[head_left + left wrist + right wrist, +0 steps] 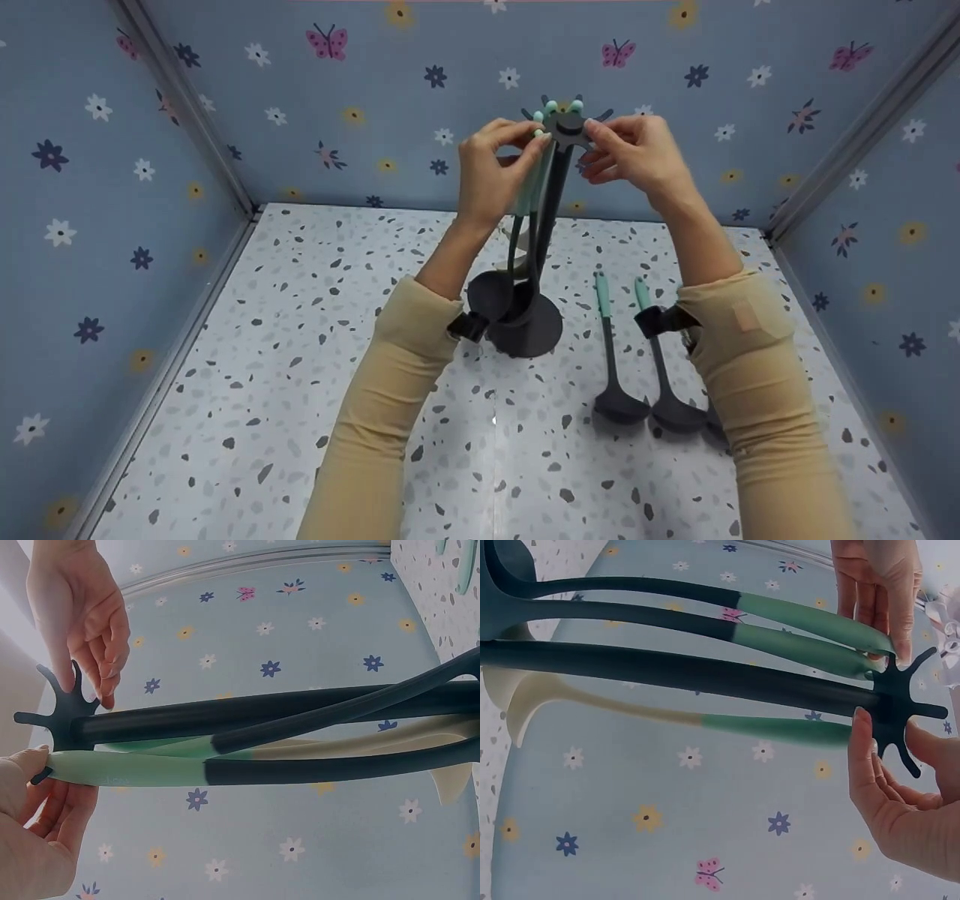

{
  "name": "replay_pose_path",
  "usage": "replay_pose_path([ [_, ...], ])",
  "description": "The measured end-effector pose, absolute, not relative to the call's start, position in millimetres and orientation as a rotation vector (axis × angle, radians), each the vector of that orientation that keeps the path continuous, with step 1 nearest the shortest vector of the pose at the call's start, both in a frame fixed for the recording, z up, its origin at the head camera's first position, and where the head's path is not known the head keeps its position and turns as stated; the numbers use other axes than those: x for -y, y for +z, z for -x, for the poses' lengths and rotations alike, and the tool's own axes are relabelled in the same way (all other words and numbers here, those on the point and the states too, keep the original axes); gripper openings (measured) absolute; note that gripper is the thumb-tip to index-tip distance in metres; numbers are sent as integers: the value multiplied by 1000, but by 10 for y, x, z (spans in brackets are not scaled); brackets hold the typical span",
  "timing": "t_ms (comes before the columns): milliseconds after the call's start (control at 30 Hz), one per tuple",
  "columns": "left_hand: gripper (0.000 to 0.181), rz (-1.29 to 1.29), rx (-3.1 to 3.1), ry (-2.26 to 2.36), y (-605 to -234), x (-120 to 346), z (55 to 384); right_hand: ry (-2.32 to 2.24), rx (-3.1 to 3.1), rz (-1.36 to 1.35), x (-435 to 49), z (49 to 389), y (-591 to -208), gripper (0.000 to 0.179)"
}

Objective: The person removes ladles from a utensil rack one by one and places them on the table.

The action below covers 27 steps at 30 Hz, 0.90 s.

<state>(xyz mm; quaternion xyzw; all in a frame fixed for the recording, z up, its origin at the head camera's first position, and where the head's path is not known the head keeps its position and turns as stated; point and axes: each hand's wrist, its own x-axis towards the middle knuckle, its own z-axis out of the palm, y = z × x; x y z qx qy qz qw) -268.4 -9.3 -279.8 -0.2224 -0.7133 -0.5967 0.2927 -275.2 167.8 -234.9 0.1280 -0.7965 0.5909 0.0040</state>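
A black utensil stand (553,202) with a star of hooks on top rises from a round base. My left hand (491,161) pinches the hook-end of a ladle's light green handle (127,767) at the left side of the hooks. The ladle's round black head (489,295) hangs down near the base. Across from it, my right hand (637,154) grips the hooked top (891,705) of the stand between thumb and fingers. A second green-handled black utensil (802,649) hangs beside the ladle, and a beige-headed one (529,701) hangs on the far side.
Two black ladles with green handles, one left (621,405) and one right (677,415), lie on the speckled tabletop (315,322). Another dark head beside them is partly hidden by my right sleeve (757,375). Patterned blue panels (300,97) enclose the table's back and sides.
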Motion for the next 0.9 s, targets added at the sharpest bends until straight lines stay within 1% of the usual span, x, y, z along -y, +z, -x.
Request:
replay_pose_path([
  [333,19,590,1892,-1616,-2790,83,2683,1970,2438,-374,-1632,2761,-2400,25],
  [667,19,587,1903,-1626,-2800,83,2703,2158,2270,-364,-1568,2756,-2483,21],
  [900,19,585,1893,-1611,-2791,79,2705,2377,2052,-306,-1505,2762,-2529,25],
])
